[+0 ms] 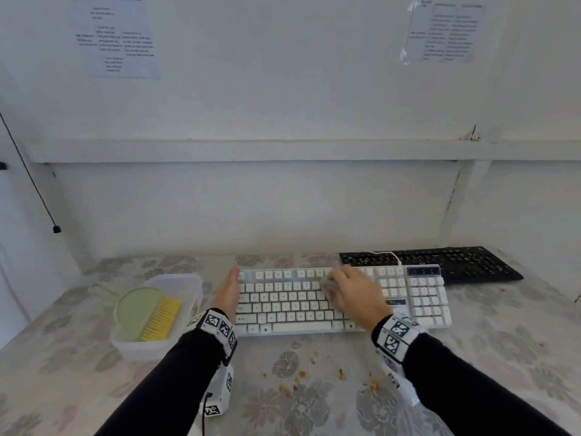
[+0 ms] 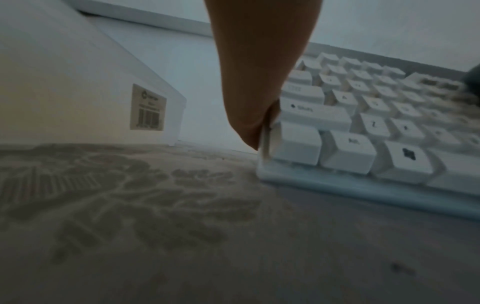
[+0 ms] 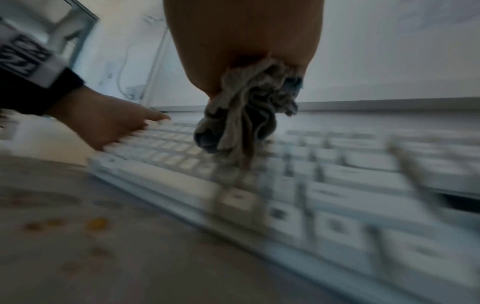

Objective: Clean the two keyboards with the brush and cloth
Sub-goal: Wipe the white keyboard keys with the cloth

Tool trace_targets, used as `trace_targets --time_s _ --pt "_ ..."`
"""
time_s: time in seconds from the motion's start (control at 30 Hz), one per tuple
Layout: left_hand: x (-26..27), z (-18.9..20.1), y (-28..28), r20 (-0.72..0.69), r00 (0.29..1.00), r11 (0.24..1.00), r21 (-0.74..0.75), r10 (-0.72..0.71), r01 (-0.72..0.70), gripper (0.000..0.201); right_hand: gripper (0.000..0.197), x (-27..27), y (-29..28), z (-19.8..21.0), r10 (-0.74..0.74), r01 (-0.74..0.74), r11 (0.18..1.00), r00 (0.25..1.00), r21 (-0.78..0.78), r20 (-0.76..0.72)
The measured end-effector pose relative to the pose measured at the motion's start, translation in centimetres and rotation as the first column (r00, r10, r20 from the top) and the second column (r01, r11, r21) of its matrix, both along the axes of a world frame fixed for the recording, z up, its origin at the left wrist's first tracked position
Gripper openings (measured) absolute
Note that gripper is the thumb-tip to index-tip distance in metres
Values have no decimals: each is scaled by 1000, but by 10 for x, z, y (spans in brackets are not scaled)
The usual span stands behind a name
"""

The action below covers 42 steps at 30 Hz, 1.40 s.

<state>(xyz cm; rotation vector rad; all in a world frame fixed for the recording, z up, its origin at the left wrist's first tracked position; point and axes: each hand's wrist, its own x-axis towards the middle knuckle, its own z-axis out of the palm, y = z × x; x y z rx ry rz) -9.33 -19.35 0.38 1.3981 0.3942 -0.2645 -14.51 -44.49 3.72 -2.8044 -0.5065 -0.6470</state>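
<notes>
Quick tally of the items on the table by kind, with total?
Keyboards: 2, white keyboard and black keyboard
Brush: 1, brush
Cloth: 1, cloth
Plastic container: 1, container
Total: 5

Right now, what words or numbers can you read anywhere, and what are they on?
"Shift": on a key of the white keyboard, beside the left hand.
"Z": on a key of the same keyboard.
Other key letters: mostly blurred.
Sticker with barcode on the plastic box: too small to read.
Two printed sheets on the wall: too blurred.
Black keyboard: unreadable.
</notes>
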Motion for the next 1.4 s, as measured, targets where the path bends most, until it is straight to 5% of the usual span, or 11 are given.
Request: trace_targets --time_s 0.13,0.23,0.43,0.63,0.87,1.0,1.2,1.4 --pt "5 2 3 -49 994 992 -89 -94 90 76 43 -11 72 2 170 -166 984 983 58 -69" --pt "7 -1 6 -48 991 981 -161 -122 113 75 30 -15 103 -1 261 -250 965 927 76 -271" --pt "11 -3 12 -53 998 984 -177 -26 16 62 28 4 121 1 181 -132 964 961 231 -207" --pt "11 -8 12 -47 990 965 -237 -130 116 64 20 -10 117 -7 257 -281 960 877 0 -407" --pt "11 -7 12 6 993 977 -181 -118 118 49 20 -16 49 9 55 -136 983 857 -121 -513" --pt "11 -6 11 26 997 984 -161 -74 77 40 24 -14 45 22 -51 -32 982 905 -188 -421" --pt "12 -5 10 -29 996 970 -233 -80 71 46 31 -22 113 15 218 -196 976 898 97 -382" --pt "13 -9 11 73 997 978 -211 16 0 31 25 -26 109 3 167 -206 977 899 -55 -404"
